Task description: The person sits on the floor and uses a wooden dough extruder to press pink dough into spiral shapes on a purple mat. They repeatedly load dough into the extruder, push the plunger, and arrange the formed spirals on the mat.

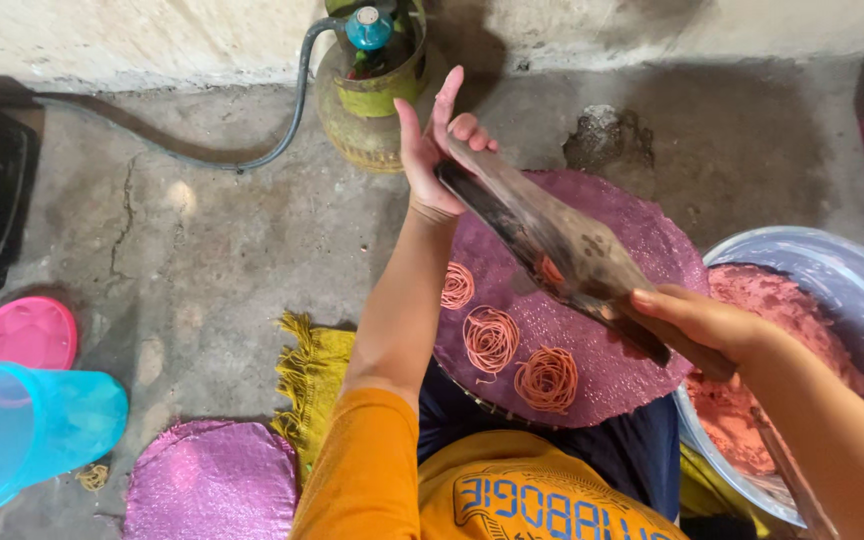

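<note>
A green gas cylinder (372, 95) is standing by the wall, its dark hose (252, 160) trailing across the concrete floor (202, 250). A pink lid (24, 332) is lying beside a blue plastic jug (27, 435).

Open concrete floor (202, 230) is left free on the left. The right is blocked by the dough basin (852, 290), and the far side by the gas cylinder (367, 100).

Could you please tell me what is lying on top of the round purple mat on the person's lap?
Three orange noodle coils lie on the purple mat; a fourth peeks beside the wooden press, which covers the mat beneath it.
</note>
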### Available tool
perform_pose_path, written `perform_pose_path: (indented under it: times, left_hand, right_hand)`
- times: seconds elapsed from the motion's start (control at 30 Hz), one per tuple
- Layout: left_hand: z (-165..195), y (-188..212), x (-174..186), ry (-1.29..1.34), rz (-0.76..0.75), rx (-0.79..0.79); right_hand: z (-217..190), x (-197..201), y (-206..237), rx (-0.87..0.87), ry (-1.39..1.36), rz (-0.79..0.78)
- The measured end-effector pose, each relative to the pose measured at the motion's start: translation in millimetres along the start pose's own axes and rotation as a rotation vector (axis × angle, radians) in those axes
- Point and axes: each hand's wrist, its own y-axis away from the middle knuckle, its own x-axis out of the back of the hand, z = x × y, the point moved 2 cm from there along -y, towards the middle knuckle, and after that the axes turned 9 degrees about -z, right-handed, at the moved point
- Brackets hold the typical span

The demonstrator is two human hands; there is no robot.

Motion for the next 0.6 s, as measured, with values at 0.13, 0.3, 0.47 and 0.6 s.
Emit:
perform_pose_path:
  times: [0.13, 0.3, 0.47, 0.6]
  left_hand:
    - [1.5, 7.0, 31.5, -0.009, 0.046, -0.017]
    - [-10.9, 15.8, 26.8, -0.018, 0.104, 0.001]
    - [-1.6, 2.3, -5.0, -0.053, 0.044, -0.079]
    - [22.5, 6.0, -31.2, -0.111, -0.016, -0.09]
  right_hand:
    - [4.4, -3.3, -14.0, -0.038, 0.022, 0.072]
    - [-4.9, -14.3, 20.1, -0.144, 0.085, 0.14]
    - [-29.1, -10.7, 35.2, -0.091, 0.285, 0.262]
    - [-29.3, -30.3, 27.7, 0.04, 0.301, 0.153]
